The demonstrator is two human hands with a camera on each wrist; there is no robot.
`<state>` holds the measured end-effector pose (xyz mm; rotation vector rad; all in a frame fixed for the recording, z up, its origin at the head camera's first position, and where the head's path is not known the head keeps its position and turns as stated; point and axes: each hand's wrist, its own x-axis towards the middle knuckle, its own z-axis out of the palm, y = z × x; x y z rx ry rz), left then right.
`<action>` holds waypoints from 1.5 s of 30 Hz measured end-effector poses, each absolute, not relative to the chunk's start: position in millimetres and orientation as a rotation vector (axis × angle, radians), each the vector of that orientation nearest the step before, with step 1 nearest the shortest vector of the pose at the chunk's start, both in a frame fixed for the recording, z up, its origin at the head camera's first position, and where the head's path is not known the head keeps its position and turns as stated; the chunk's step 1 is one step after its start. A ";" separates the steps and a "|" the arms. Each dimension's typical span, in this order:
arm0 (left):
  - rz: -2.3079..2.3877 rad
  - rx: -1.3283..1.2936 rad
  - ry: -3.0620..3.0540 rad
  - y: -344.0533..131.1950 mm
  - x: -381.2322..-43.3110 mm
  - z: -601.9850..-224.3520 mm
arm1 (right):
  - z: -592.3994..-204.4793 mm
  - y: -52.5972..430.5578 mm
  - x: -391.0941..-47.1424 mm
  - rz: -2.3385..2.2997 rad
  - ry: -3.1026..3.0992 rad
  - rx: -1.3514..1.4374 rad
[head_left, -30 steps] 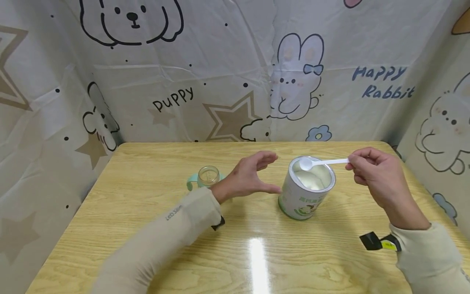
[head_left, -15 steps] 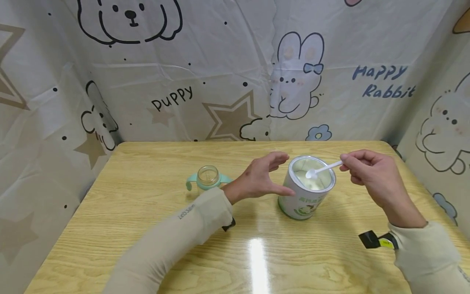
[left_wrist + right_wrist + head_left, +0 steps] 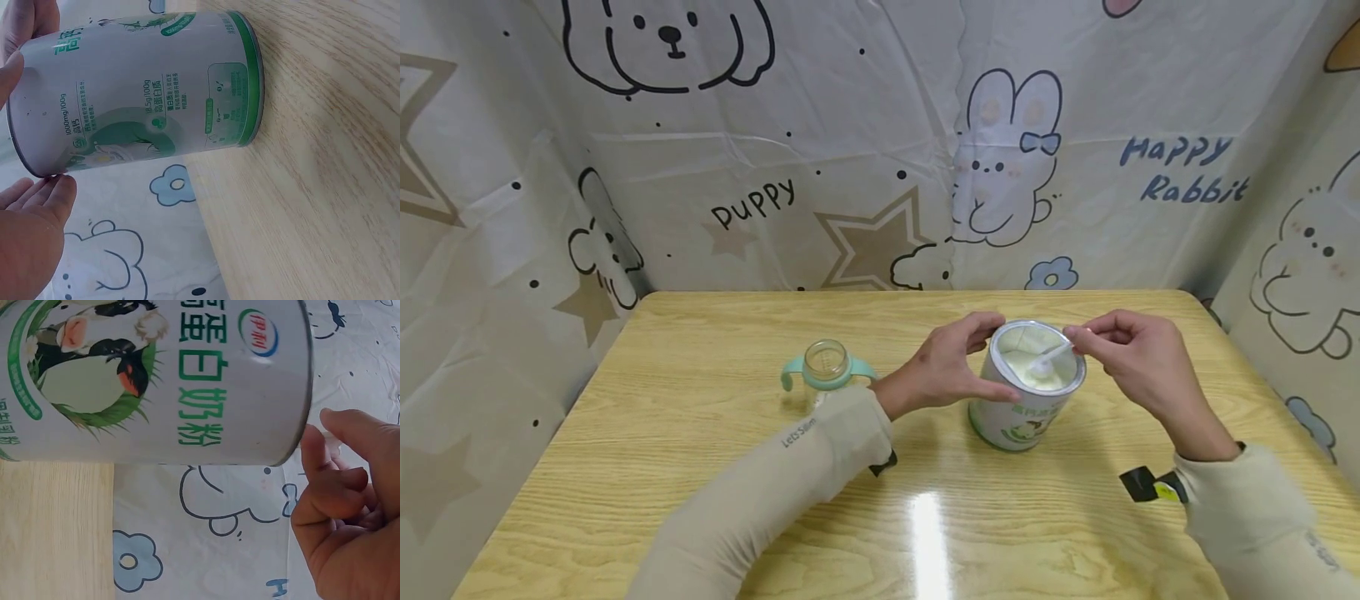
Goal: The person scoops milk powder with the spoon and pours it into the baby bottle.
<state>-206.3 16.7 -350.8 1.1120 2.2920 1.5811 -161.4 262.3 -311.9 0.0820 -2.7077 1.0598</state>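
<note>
An open can of milk powder [image 3: 1017, 421] stands upright on the table, pale powder [image 3: 1024, 369] showing inside. My left hand [image 3: 951, 367] spans the can's upper left side, thumb at the front and fingers behind. In the left wrist view those fingers [image 3: 47, 200] touch the can near its rim. Between thumb and index finger, my right hand [image 3: 1138, 358] pinches the handle of a white scoop [image 3: 1051, 358], right at the can's right rim. The bowl of the scoop is down inside the can at the powder. In the right wrist view the can hides most of the scoop.
A baby bottle [image 3: 826, 367] with mint-green handles and no lid stands left of the can, partly behind my left sleeve [image 3: 805, 450]. The wood-grain table [image 3: 700, 350] ends at a printed cloth backdrop [image 3: 865, 150].
My left hand has moved right, from beside the can to its side. My right hand has moved left and tipped the scoop down from the rim into the can.
</note>
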 end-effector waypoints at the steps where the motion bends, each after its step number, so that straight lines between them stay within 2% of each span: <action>1: 1.586 1.111 2.290 17.1 -206.2 -350.9 | -311.8 261.0 -162.0 1.041 -2.713 0.089; 17: 1.567 1.022 2.303 18.8 -204.8 -353.9 | -304.2 235.1 -172.3 0.975 -2.791 0.191; 36: 1.545 0.993 2.321 17.4 -203.2 -353.2 | -296.8 225.8 -166.6 0.882 -2.941 0.501; 45: 1.565 0.983 2.301 18.2 -202.8 -353.1 | -295.9 239.7 -169.1 1.061 -3.005 0.377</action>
